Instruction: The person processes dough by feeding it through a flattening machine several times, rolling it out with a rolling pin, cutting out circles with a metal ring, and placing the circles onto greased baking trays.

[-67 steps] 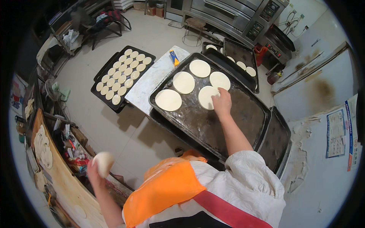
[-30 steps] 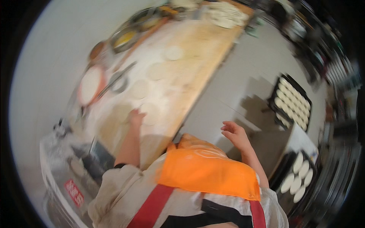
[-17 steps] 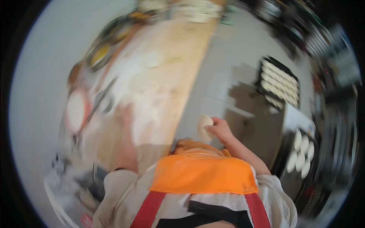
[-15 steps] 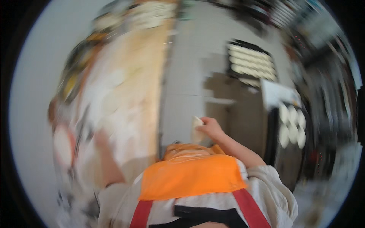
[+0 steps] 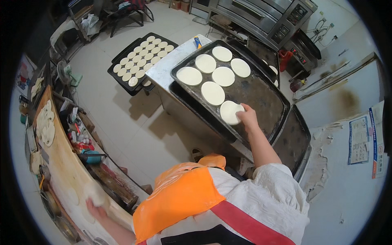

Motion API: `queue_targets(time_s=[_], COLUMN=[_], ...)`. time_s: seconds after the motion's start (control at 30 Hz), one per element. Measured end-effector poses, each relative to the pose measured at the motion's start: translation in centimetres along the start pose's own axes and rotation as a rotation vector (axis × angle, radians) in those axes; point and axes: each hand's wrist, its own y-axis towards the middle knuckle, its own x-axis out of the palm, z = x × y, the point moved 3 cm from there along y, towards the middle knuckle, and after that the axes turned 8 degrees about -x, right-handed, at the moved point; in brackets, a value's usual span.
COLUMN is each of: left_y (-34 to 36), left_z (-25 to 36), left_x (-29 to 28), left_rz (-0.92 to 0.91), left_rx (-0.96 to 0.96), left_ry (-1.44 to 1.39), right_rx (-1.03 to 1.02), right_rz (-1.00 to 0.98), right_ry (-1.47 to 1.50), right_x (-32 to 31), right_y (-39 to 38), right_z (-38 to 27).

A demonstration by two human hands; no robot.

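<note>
My right hand (image 5: pixel 248 116) pinches the edge of a white dough round (image 5: pixel 229 111) at the near side of a greasy black tray (image 5: pixel 260 126); several other rounds (image 5: pixel 212 93) lie flat on that tray. At lower left, my left hand (image 5: pixel 98 210) holds a pale dough round (image 5: pixel 95 193), blurred, over the floured wooden board (image 5: pixel 61 167). A pile of dough scraps (image 5: pixel 46 126) is at the board's far end.
A tray of many small rounds (image 5: pixel 119 85) stands beyond a white table (image 5: pixel 163 71). More black trays (image 5: pixel 296 141) are at the right, a steel oven (image 5: pixel 250 15) at the back. Cluttered shelves (image 5: pixel 83 136) run beside the board; a stained wall (image 5: pixel 339 96) is at right.
My view has swung from the board back to the trays. My right hand has carried a round onto the tray, which holds more rounds than earlier; my left hand has taken hold of another.
</note>
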Motion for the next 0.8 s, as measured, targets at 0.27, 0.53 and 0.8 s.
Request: queue_targets(time_s=[0.27, 0.53, 0.8], left_y=[-21.5, -15.5, -13.8], left_z=[-6.8, -10.2, -13.7], left_x=[49.8, 44.4, -1.6], left_rz=[-1.183, -0.818, 1.051], left_rx=[-0.413, -0.213, 0.206], left_ry=[0.123, 0.606, 1.577], right_rx=[-0.116, -0.348, -0.445], right_rz=[-0.528, 0.149, -0.283], right_ry=[0.542, -0.326, -0.779], right_x=[1.5, -4.7, 5.5], right_y=[-2.1, 8.6, 4.7], right_z=[-5.9, 0.9, -3.5])
